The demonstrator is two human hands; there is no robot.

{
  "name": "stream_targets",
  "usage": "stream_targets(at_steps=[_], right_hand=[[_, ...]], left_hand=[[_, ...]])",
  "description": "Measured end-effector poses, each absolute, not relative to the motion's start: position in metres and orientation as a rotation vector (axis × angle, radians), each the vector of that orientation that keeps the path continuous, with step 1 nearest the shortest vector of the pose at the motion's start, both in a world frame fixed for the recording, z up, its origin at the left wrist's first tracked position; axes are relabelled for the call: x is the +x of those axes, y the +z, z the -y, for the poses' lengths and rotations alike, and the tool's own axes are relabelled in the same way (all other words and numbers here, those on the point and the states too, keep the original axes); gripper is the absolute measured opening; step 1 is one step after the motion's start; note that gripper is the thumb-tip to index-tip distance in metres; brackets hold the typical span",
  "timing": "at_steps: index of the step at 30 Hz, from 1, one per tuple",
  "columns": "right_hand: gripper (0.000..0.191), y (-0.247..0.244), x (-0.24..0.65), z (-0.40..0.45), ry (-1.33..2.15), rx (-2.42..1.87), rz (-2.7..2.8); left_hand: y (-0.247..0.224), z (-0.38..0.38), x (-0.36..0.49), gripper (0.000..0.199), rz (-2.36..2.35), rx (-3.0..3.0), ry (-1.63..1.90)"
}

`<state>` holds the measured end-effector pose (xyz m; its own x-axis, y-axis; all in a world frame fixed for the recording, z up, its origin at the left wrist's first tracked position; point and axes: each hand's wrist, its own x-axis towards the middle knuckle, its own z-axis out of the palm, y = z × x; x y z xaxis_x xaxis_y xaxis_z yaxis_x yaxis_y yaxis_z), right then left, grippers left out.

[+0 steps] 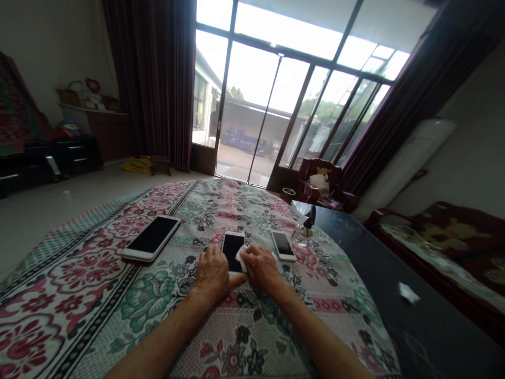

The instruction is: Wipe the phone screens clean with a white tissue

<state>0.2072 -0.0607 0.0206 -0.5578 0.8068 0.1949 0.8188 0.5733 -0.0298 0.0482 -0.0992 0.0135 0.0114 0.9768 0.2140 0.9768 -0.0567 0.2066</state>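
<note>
Three smartphones lie on a floral quilted cloth (98, 295), each with a dark screen and a white or pale gold frame. My left hand (212, 275) rests on the lower edge of the middle smartphone (232, 252) and pins it to the cloth. My right hand (260, 268) presses a white tissue (241, 259) against that phone's right side. The larger left smartphone (151, 238) lies well to the left, with neither hand touching it. The right smartphone (283, 246) lies a short way beyond my right hand.
A glass ornament with a dark bird (305, 227) stands at the cloth's far right. Beside the cloth is a dark glossy table (355, 252) with a white scrap (408, 292). A red sofa (445, 237), a red chair (319, 181) and glass doors (252, 105) lie beyond.
</note>
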Motion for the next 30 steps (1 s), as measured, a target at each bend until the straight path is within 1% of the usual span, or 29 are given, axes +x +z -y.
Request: stream_targets(at_steps=[6, 12, 18, 25, 30], right_hand=[[0.026, 0.023, 0.196, 0.042, -0.131, -1.427, 2.578], [0.029, 0.023, 0.178, 0.003, -0.099, -1.465, 2.528], [0.028, 0.018, 0.169, -0.001, -0.065, -1.371, 2.559], [0.030, 0.014, 0.184, 0.041, 0.032, -1.111, 2.622], [0.029, 0.015, 0.194, 0.069, 0.084, -1.017, 2.651]], left_hand=[[0.017, 0.099, 0.040, 0.066, 2.120, -2.302, -0.482], [0.021, 0.090, 0.003, 0.040, 1.939, -2.630, -0.485], [0.013, 0.078, -0.024, 0.040, 1.712, -2.881, -0.610], [0.011, 0.075, -0.027, 0.045, 1.753, -2.906, -0.664], [0.009, 0.074, -0.029, 0.050, 1.783, -2.896, -0.663]])
